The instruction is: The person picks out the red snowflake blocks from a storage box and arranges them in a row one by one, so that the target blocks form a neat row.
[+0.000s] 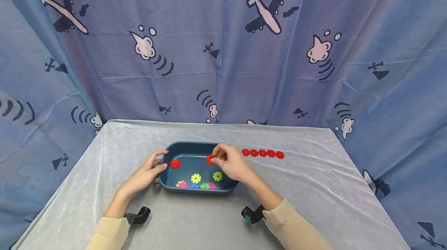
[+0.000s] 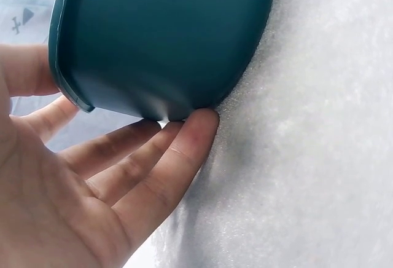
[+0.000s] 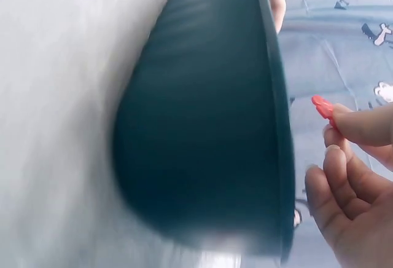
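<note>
A dark teal plastic bin (image 1: 193, 191) stands on the cloth, with loose notched plastic discs inside. My left hand (image 1: 144, 175) grips its left end, thumb at the rim and fingertips against the outer wall (image 2: 166, 40). Over the bin's right part, my right hand (image 1: 231, 162) pinches a red notched disc (image 3: 323, 106) between thumb and forefinger, above the rim. Another red disc (image 1: 175, 164) is at the bin's left side. Two yellow discs, one to the left (image 1: 196, 178) and one to the right (image 1: 217, 176), lie nearer the front, by pink, blue and green ones partly hidden by the front wall.
Right of the bin, several red discs (image 1: 262, 153) form a row on the grey cloth-covered table (image 1: 314, 188). Behind the table hangs a blue curtain (image 1: 223, 48) printed with airplanes. Each wrist wears a black camera mount, such as the left one (image 1: 139, 216).
</note>
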Action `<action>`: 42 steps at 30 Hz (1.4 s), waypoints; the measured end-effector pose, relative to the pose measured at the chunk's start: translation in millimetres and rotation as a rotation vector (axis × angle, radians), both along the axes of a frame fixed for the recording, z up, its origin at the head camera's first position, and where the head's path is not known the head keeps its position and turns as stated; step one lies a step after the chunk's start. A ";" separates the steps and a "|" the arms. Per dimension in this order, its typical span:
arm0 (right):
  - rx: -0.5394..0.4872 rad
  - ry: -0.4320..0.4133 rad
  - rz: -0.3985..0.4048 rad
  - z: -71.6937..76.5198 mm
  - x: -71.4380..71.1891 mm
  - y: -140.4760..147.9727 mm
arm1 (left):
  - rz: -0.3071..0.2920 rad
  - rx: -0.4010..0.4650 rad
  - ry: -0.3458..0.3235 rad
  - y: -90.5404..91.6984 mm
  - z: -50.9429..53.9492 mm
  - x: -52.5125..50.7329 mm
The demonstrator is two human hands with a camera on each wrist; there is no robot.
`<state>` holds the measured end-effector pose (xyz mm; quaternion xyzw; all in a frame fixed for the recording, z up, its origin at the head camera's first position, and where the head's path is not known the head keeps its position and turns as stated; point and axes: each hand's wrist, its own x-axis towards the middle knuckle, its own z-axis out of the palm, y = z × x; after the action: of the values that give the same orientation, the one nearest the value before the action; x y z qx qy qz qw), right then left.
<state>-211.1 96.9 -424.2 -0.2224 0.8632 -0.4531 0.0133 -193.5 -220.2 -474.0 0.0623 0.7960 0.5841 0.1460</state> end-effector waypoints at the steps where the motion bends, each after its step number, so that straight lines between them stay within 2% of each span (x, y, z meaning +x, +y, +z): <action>1: -0.001 0.003 -0.012 0.1 -1.2 3.9 | 0.004 -0.001 -0.002 0.1 0.0 0.1; 9: 0.046 0.046 -0.111 1.0 -8.9 36.7 | 0.013 -0.007 -0.006 -0.1 -0.4 -0.1; 20: 0.064 0.057 -0.247 -17.1 -32.1 105.7 | 0.016 0.002 -0.008 0.0 -0.5 -0.4; 28: 0.122 0.005 -0.367 -27.0 -43.3 158.6 | 0.005 0.010 -0.005 0.5 2.4 0.7; 32: 0.141 0.005 -0.407 -29.1 -46.7 182.2 | 0.004 0.007 -0.006 1.8 4.9 0.7; 35: 0.161 0.004 -0.438 -31.5 -48.8 195.3 | 0.003 0.006 -0.003 1.6 5.4 0.5; 42: 0.163 -0.066 -0.482 -38.5 -48.9 214.8 | 0.004 0.005 -0.002 1.6 4.7 0.6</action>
<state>-260.0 311.6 -462.7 0.0064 0.9241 -0.3789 -0.0490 -193.0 -218.7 -469.3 0.0607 0.7945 0.5865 0.1454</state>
